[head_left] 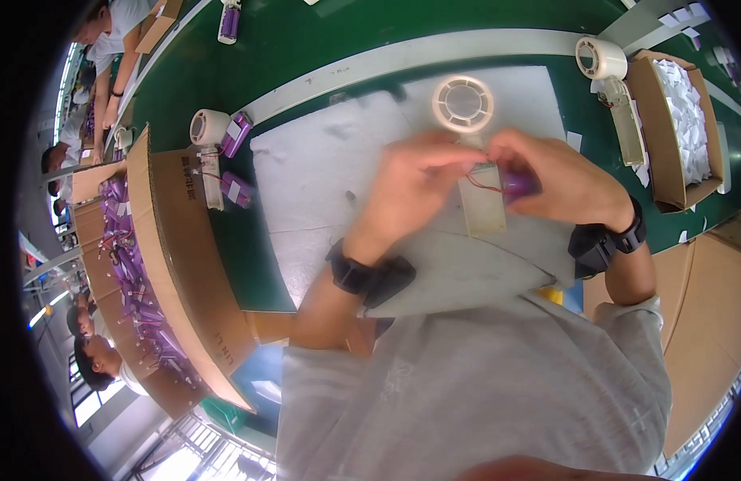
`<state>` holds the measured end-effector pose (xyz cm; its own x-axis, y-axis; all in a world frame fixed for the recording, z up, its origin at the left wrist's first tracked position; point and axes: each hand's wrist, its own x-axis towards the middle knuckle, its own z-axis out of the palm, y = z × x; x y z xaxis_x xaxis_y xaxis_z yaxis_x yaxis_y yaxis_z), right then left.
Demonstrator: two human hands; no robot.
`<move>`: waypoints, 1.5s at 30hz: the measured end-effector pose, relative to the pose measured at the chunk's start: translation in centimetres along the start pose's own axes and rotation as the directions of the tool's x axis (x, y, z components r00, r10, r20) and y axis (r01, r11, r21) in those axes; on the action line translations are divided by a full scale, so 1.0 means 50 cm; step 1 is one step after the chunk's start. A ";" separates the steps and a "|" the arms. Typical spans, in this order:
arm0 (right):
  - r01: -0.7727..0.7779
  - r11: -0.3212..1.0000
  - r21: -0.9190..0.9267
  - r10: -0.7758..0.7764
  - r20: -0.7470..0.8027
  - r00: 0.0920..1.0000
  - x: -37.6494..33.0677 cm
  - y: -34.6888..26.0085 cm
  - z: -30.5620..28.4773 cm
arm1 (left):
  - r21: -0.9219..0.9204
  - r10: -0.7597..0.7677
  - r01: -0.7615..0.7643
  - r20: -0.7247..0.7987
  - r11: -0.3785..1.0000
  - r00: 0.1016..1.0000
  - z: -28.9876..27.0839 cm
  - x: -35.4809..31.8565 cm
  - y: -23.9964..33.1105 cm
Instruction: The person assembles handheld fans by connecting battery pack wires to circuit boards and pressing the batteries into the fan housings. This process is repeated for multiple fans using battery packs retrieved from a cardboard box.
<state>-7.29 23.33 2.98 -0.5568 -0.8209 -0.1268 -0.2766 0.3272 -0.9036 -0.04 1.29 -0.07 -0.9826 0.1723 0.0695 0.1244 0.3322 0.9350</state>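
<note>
A white handheld fan shell with a round grille head (463, 104) lies in front of me, its open handle (484, 212) pointing toward my body. My right hand (556, 175) is closed around a purple battery pack (518, 186) beside the handle. Thin red wires (484, 186) run from the pack across the handle to beneath the other hand. My left hand (414, 183) is slightly blurred, its fingers pinched over the handle's upper end, near my right fingertips. What the pinch holds is hidden. The shell rests on a whitish foam mat (322, 184).
On my left, a large cardboard box (190, 240) contains several purple battery packs (134, 280). Another fan shell (212, 178) stands near it with loose packs (238, 190). At right are a fan shell (624, 120) and a box (667, 136) of white pieces. Co-workers sit beyond the left side.
</note>
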 end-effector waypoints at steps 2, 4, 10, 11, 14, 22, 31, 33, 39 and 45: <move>-0.027 1.000 -0.001 0.027 -0.006 1.000 0.002 -0.004 0.003 | -0.008 0.008 -0.009 -0.022 1.000 1.000 -0.004 0.000 -0.002; -0.080 0.997 0.002 0.080 -0.020 0.997 0.004 -0.007 0.009 | -0.022 0.022 -0.023 -0.062 0.999 0.998 -0.008 0.000 -0.004; 0.058 0.993 -0.102 -0.065 -0.063 0.996 0.009 0.009 0.018 | -0.093 -0.030 0.030 0.009 0.995 1.000 -0.025 0.000 0.006; 0.070 0.995 -0.073 -0.075 -0.079 0.994 0.010 0.009 0.017 | -0.126 -0.054 0.055 0.012 0.990 0.998 -0.024 -0.002 0.011; 0.059 0.998 -0.017 -0.060 -0.076 0.995 0.010 0.006 0.013 | -0.140 -0.081 0.081 0.002 0.987 0.997 -0.019 -0.001 0.010; -0.013 0.894 0.447 -0.061 0.151 0.987 0.009 0.016 -0.014 | -0.133 -0.119 0.108 -0.079 0.985 0.990 -0.027 0.002 -0.015; -0.140 0.658 0.740 -0.063 0.240 0.969 0.013 0.034 -0.014 | -0.164 -0.169 0.157 -0.060 0.974 0.984 -0.038 0.003 -0.006; -0.141 0.665 0.733 -0.065 0.245 0.967 0.016 0.043 -0.010 | -0.155 -0.170 0.161 -0.052 0.975 0.984 -0.039 0.003 -0.008; -0.050 0.638 0.768 -0.083 0.133 0.988 0.019 0.033 -0.001 | -0.059 -0.084 0.080 -0.071 0.995 0.994 -0.037 0.003 -0.017; -0.121 0.655 0.746 0.042 0.124 0.991 0.017 0.035 -0.010 | -0.025 -0.036 0.034 -0.073 0.999 0.997 -0.038 0.005 -0.012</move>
<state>-8.64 23.41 1.51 -0.4663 -0.8583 -0.2141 0.4707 -0.0358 -0.8816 -0.61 -0.65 0.05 -0.9938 0.0925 0.0612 0.0874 0.3145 0.9452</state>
